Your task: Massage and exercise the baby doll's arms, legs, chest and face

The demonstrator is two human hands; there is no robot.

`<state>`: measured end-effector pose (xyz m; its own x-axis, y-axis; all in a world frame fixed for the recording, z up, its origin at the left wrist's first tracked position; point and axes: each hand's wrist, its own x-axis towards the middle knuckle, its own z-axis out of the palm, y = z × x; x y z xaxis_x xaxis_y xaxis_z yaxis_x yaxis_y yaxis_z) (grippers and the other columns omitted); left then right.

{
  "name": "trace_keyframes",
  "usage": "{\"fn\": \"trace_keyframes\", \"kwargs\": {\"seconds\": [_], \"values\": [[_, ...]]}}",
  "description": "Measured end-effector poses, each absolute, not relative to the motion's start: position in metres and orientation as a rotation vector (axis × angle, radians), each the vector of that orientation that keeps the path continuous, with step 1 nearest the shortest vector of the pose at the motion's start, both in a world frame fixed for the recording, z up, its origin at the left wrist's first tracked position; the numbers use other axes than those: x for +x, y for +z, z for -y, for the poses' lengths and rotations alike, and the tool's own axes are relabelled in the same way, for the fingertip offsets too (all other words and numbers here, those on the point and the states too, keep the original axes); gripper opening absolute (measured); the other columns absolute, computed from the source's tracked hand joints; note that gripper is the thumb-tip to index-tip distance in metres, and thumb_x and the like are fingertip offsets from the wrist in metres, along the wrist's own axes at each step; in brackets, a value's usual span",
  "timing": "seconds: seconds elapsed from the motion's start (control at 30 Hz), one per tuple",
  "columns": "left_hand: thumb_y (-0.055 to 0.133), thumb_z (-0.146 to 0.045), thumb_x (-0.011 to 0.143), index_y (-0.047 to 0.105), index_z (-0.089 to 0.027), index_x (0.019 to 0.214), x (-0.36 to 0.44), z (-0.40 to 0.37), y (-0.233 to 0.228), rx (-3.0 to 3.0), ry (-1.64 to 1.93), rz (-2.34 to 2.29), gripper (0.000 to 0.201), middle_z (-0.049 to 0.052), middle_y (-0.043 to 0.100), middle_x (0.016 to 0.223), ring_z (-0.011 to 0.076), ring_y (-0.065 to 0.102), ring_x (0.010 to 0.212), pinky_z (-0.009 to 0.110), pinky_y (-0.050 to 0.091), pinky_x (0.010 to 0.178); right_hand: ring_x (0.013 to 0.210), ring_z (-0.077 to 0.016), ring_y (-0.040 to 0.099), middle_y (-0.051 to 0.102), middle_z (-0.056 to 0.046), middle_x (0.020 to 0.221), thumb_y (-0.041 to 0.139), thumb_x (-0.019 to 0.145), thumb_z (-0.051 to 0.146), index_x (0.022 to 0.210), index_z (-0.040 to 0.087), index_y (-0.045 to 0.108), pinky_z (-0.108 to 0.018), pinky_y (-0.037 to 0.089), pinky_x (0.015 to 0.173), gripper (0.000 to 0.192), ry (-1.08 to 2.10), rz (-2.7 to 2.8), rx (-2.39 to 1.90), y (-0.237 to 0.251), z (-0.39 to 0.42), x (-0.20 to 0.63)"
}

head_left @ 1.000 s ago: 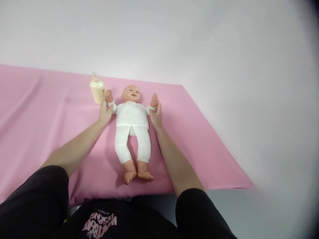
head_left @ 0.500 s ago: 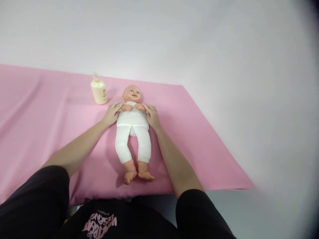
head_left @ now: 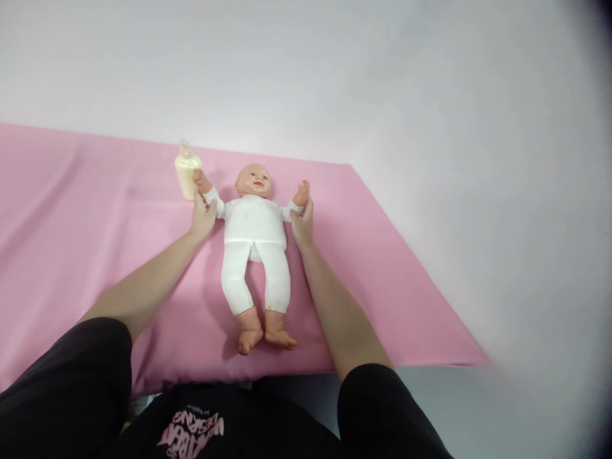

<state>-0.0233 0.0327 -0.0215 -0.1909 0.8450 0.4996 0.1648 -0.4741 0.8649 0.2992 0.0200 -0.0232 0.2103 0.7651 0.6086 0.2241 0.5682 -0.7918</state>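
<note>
A baby doll in a white suit lies on its back on a pink cloth, head away from me. My left hand grips the doll's arm on the left side, spread outward. My right hand grips the doll's other arm at the wrist, also spread outward. A cream-coloured baby bottle stands just behind the doll's raised hand on the left.
The pink cloth covers the surface from the left edge to about the middle right, with a plain white wall behind. Beyond the cloth's right edge lies a pale surface. My black sleeves and shirt fill the bottom of the view.
Half a second ago the doll's arms were folded together on its chest under my hands. Now both arms are spread out wide again, as they were one second ago.
</note>
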Motion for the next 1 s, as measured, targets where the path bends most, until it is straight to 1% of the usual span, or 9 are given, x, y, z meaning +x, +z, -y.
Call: {"fn": "trace_keyframes", "kwargs": {"seconds": [0.13,0.2,0.3,0.47,0.63,0.7,0.77,0.87,1.0], "values": [[0.077,-0.040,0.087,0.043,-0.028,0.137,-0.030,-0.044,-0.024,1.148,1.816,-1.243,0.062,0.016,0.058,0.145,0.0281,0.057,0.140,0.046,0.044,0.123,0.159,-0.0292,0.034,0.030,-0.015,0.171,0.066,0.080,0.040,0.156,0.022,0.034,-0.058,0.033,0.128,0.085,0.519,1.154,-0.923,-0.025,-0.029,0.308],[0.076,-0.035,0.085,0.046,-0.029,0.131,-0.031,-0.045,-0.024,1.003,1.825,-1.268,0.056,0.013,0.060,0.142,0.0271,0.057,0.140,0.046,0.043,0.124,0.158,-0.0292,0.035,0.026,-0.014,0.173,0.065,0.078,0.038,0.157,0.022,0.031,-0.058,0.035,0.127,0.088,0.560,1.038,-0.951,-0.027,-0.033,0.312],[0.076,-0.030,0.084,0.048,-0.030,0.126,-0.030,-0.043,-0.020,0.908,1.837,-1.251,0.051,0.011,0.062,0.140,0.0254,0.056,0.142,0.045,0.041,0.126,0.155,-0.0283,0.041,0.027,-0.016,0.172,0.062,0.073,0.032,0.157,0.020,0.030,-0.056,0.037,0.126,0.090,0.634,0.891,-0.991,-0.031,-0.037,0.316],[0.075,-0.026,0.084,0.047,-0.026,0.126,-0.027,-0.040,-0.019,0.922,1.855,-1.235,0.050,0.013,0.061,0.142,0.0250,0.056,0.143,0.041,0.042,0.125,0.151,-0.0250,0.047,0.031,-0.013,0.171,0.062,0.072,0.028,0.156,0.023,0.032,-0.053,0.039,0.126,0.089,0.672,0.847,-1.021,-0.037,-0.040,0.321],[0.069,-0.032,0.092,0.044,-0.028,0.137,-0.032,-0.044,-0.025,1.103,1.804,-1.319,0.052,0.014,0.059,0.146,0.0245,0.062,0.135,0.043,0.048,0.120,0.154,-0.0281,0.041,0.026,-0.018,0.171,0.062,0.079,0.033,0.161,0.021,0.024,-0.055,0.040,0.124,0.091,0.607,1.000,-1.031,-0.038,-0.040,0.322],[0.068,-0.039,0.095,0.042,-0.029,0.144,-0.034,-0.044,-0.028,1.272,1.775,-1.333,0.056,0.014,0.058,0.147,0.0247,0.062,0.133,0.043,0.050,0.117,0.158,-0.0287,0.035,0.021,-0.018,0.173,0.060,0.081,0.033,0.160,0.021,0.021,-0.058,0.037,0.125,0.090,0.574,1.065,-1.010,-0.034,-0.037,0.319],[0.066,-0.048,0.097,0.040,-0.029,0.149,-0.033,-0.042,-0.028,1.458,1.743,-1.313,0.062,0.015,0.060,0.145,0.0256,0.063,0.131,0.043,0.052,0.114,0.162,-0.0280,0.028,0.019,-0.017,0.174,0.059,0.083,0.033,0.160,0.022,0.022,-0.059,0.032,0.128,0.085,0.526,1.145,-0.972,-0.028,-0.031,0.313],[0.065,-0.056,0.096,0.041,-0.027,0.153,-0.029,-0.035,-0.026,1.633,1.689,-1.292,0.068,0.016,0.060,0.144,0.0266,0.064,0.127,0.043,0.054,0.110,0.162,-0.0282,0.026,0.024,-0.017,0.173,0.059,0.089,0.037,0.159,0.021,0.026,-0.058,0.029,0.130,0.079,0.452,1.286,-0.949,-0.019,-0.020,0.304],[0.062,-0.057,0.096,0.045,-0.023,0.153,-0.021,-0.025,-0.018,1.852,1.642,-1.275,0.069,0.018,0.056,0.148,0.0304,0.057,0.136,0.050,0.047,0.116,0.155,-0.0284,0.040,0.041,-0.017,0.165,0.058,0.095,0.046,0.159,0.020,0.032,-0.056,0.034,0.129,0.073,0.415,1.462,-0.959,-0.014,-0.010,0.295]]}}
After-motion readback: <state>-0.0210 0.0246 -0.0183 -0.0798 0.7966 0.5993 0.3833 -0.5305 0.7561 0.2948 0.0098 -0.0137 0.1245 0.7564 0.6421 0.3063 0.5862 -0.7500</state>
